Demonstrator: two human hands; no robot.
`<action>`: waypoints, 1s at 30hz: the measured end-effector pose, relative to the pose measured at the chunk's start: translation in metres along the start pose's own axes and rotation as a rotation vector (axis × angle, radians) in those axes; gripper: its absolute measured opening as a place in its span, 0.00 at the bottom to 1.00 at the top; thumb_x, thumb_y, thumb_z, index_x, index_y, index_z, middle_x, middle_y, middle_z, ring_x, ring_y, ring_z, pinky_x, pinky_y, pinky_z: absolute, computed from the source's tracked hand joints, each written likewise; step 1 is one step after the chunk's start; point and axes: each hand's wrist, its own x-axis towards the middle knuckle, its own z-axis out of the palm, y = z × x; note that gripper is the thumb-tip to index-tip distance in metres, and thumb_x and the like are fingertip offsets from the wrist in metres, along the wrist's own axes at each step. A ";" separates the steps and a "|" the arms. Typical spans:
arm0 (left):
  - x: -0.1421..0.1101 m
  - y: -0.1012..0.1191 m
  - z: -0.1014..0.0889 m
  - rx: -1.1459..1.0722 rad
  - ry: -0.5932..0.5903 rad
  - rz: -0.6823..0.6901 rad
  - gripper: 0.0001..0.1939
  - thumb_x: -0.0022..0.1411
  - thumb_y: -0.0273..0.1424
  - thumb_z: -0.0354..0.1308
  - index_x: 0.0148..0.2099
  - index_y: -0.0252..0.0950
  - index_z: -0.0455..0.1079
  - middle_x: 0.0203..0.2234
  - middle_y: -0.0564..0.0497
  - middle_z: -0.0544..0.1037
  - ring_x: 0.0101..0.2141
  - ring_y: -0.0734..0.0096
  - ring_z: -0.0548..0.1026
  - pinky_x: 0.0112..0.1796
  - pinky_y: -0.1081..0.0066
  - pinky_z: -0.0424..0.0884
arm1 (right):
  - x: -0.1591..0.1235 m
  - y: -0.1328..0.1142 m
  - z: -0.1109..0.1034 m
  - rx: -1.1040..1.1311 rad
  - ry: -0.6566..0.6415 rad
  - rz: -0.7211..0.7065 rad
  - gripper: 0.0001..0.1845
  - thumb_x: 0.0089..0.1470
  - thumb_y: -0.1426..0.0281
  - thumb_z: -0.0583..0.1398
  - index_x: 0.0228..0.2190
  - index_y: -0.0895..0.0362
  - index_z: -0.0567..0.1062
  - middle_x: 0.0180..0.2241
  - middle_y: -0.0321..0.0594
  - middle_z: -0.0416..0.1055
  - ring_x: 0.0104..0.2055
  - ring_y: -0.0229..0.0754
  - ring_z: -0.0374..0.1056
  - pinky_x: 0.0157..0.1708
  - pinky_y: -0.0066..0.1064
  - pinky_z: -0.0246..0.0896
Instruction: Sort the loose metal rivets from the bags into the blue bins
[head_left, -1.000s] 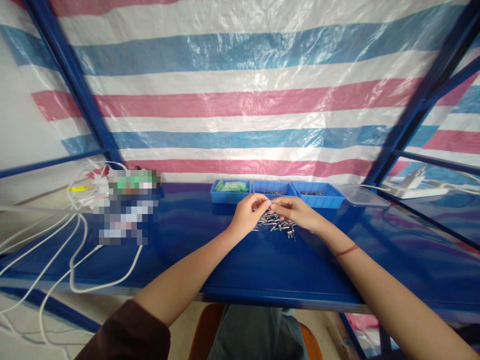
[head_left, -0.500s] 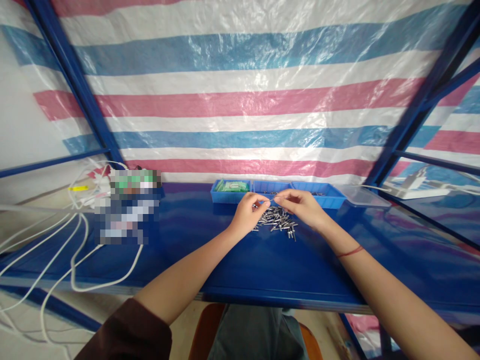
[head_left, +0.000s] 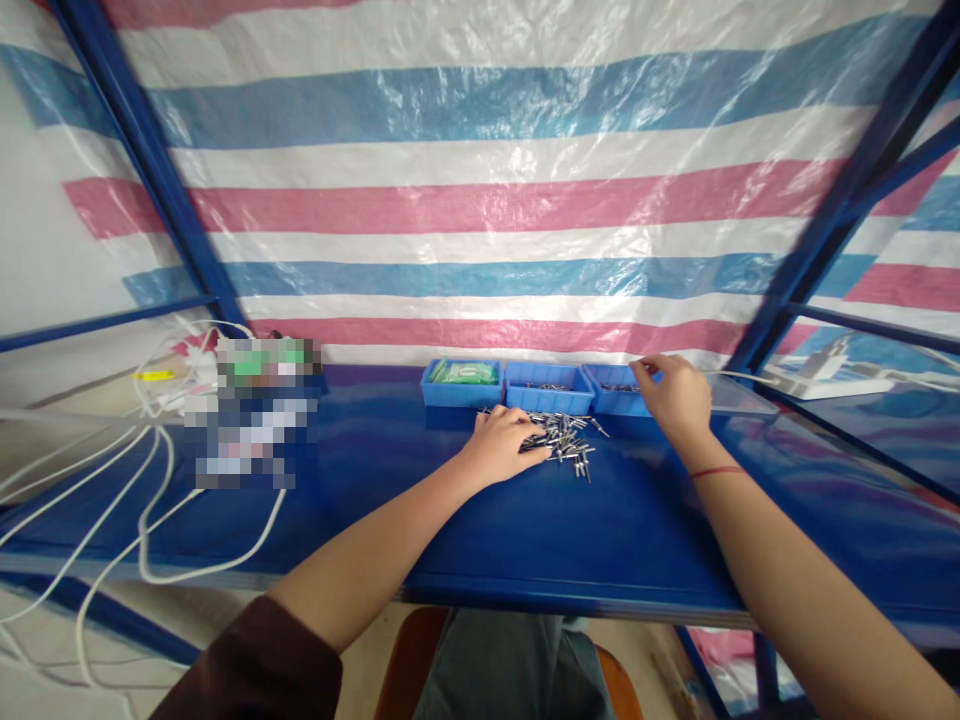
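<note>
A loose pile of small silver blind rivets (head_left: 566,436) lies on the blue tabletop. My left hand (head_left: 504,445) rests at the left side of this pile, fingers apart and touching the rivets, with some of them hidden beneath it. Above the front of the right blue bin (head_left: 619,400) is my right hand (head_left: 681,402), thumb and forefinger brought together at the tips; anything between them is too small to make out. A few rivets lie inside that bin. More rivets are in the middle blue bin (head_left: 550,402).
The left blue bin (head_left: 459,395) contains green-and-clear packets (head_left: 466,372). A clear plastic lid (head_left: 742,397) lies right of the bins. White cables (head_left: 154,520) trail over the table's left side, near blurred items. A white power strip (head_left: 840,380) sits at far right.
My hands have separated from where they met over the pile with a thin piece between them. The left has come down onto the rivets; the right has moved right, over the right bin.
</note>
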 end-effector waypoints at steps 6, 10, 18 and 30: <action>0.002 0.000 -0.004 0.022 -0.041 0.002 0.11 0.64 0.36 0.50 0.39 0.45 0.74 0.42 0.53 0.74 0.43 0.63 0.67 0.43 0.62 0.60 | -0.003 -0.004 0.004 -0.037 -0.078 -0.013 0.21 0.54 0.58 0.52 0.34 0.59 0.78 0.30 0.48 0.72 0.30 0.47 0.67 0.29 0.34 0.57; 0.001 0.001 -0.005 0.032 -0.013 0.018 0.12 0.64 0.36 0.49 0.36 0.42 0.73 0.39 0.53 0.75 0.42 0.63 0.68 0.41 0.63 0.59 | -0.006 -0.021 0.001 0.058 -0.127 -0.118 0.17 0.53 0.62 0.53 0.33 0.59 0.78 0.29 0.45 0.72 0.31 0.45 0.67 0.31 0.32 0.57; 0.003 -0.001 -0.001 -0.019 0.142 -0.038 0.10 0.62 0.28 0.51 0.41 0.43 0.73 0.36 0.51 0.78 0.39 0.63 0.73 0.42 0.63 0.62 | -0.018 -0.047 -0.004 0.316 -0.379 -0.207 0.15 0.53 0.64 0.54 0.33 0.58 0.78 0.29 0.44 0.75 0.28 0.43 0.67 0.31 0.33 0.59; 0.013 -0.009 0.005 -0.688 0.394 -0.160 0.09 0.58 0.30 0.57 0.42 0.36 0.72 0.35 0.49 0.80 0.36 0.69 0.77 0.41 0.68 0.71 | -0.038 -0.075 0.000 0.900 -0.790 -0.098 0.17 0.46 0.58 0.61 0.33 0.58 0.79 0.33 0.42 0.77 0.34 0.42 0.69 0.38 0.36 0.63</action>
